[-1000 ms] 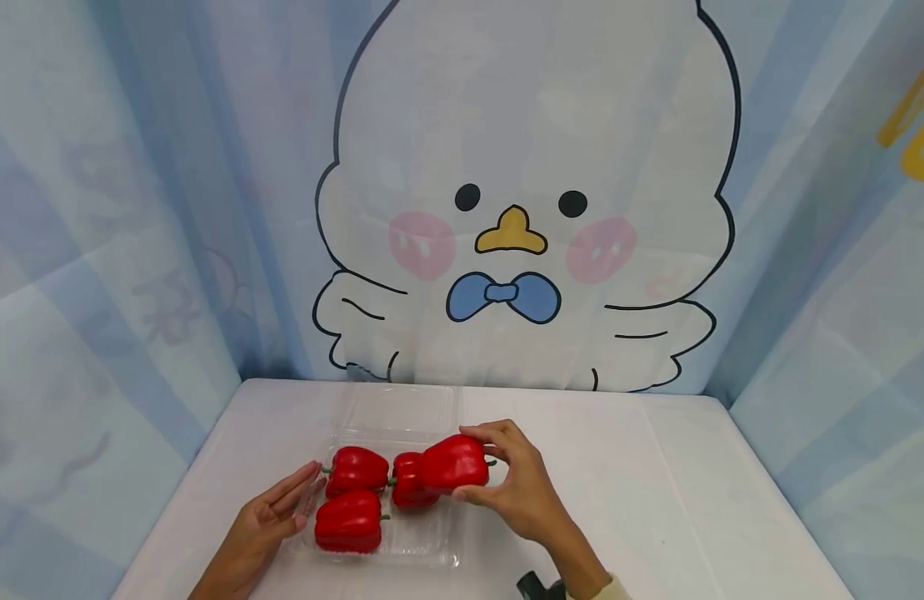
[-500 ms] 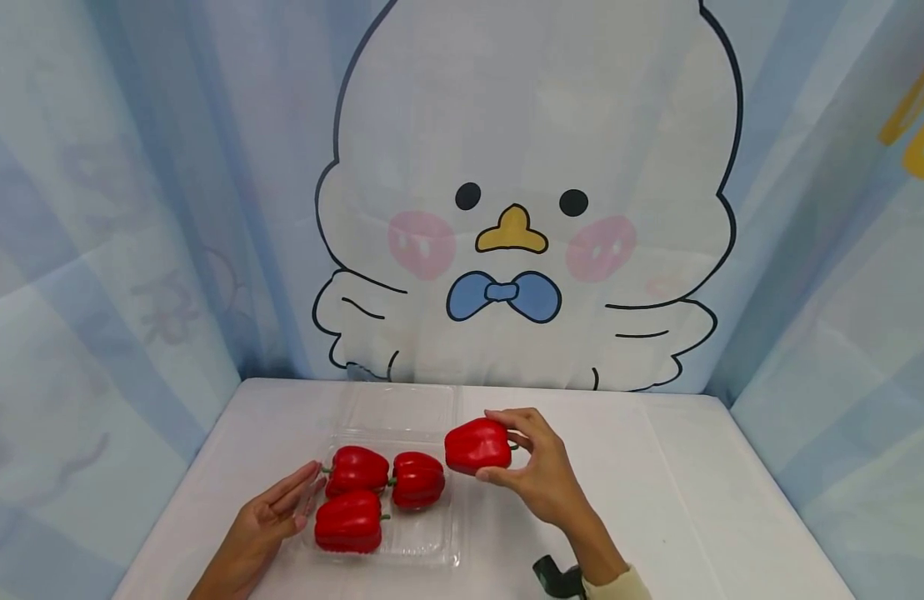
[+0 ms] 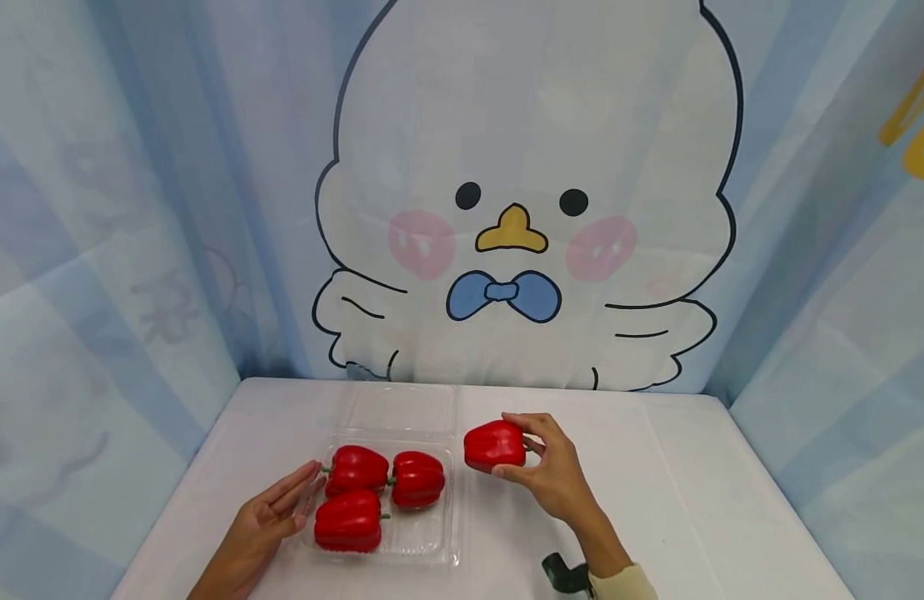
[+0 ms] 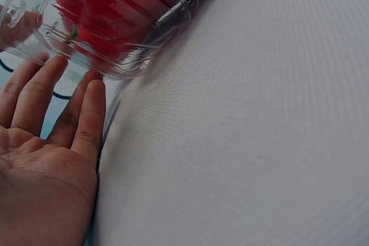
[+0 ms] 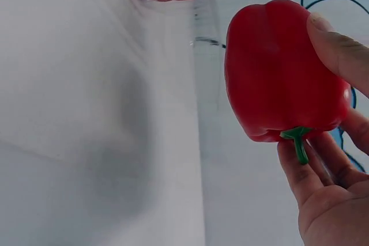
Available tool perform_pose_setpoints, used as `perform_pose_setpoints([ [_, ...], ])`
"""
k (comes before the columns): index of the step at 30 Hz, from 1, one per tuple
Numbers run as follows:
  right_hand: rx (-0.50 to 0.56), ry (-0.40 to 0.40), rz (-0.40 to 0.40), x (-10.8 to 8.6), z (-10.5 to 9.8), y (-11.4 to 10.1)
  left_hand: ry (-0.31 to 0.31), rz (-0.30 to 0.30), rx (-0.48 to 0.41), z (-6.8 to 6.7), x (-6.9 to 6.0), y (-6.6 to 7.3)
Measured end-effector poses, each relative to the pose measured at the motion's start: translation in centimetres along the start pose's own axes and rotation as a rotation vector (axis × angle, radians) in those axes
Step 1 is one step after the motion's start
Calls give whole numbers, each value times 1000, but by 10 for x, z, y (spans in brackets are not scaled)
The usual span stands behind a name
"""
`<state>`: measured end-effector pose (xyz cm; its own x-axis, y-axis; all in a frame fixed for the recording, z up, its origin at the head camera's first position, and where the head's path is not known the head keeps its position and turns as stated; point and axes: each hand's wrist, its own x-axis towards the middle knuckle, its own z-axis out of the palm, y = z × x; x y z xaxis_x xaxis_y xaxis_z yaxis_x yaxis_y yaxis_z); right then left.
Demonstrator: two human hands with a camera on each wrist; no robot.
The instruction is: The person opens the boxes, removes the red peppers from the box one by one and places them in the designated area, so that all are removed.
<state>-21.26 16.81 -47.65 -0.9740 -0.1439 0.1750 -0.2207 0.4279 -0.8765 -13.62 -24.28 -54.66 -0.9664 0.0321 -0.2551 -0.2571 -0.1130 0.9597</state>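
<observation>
My right hand (image 3: 555, 473) grips a red bell pepper (image 3: 495, 446) between thumb and fingers, just right of a clear plastic box (image 3: 424, 542). In the right wrist view the green stem of this pepper (image 5: 282, 73) points down, toward the palm of the hand (image 5: 334, 200). Three other red peppers lie inside the box: one at back left (image 3: 358, 469), one at back right (image 3: 418, 480), one at front left (image 3: 348, 522). My left hand (image 3: 259, 525) touches the box's left side; its fingers look fairly straight in the left wrist view (image 4: 52, 142).
The box's clear lid (image 3: 402, 410) is folded back behind it on the white table (image 3: 656, 500). A dark green object (image 3: 562, 575) sits at the right wrist, by the sleeve. Behind the table hangs a curtain (image 3: 521, 125) with a cartoon bird.
My right hand has carried its pepper to the right, from above the back right pepper to beyond the box's right edge. The left hand and the box have stayed in place.
</observation>
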Motion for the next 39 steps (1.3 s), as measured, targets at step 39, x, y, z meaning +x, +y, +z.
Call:
perform_pose_setpoints([
  [39,-220,3,60,4,9,46,-20,65,-14,0,-2,-4],
])
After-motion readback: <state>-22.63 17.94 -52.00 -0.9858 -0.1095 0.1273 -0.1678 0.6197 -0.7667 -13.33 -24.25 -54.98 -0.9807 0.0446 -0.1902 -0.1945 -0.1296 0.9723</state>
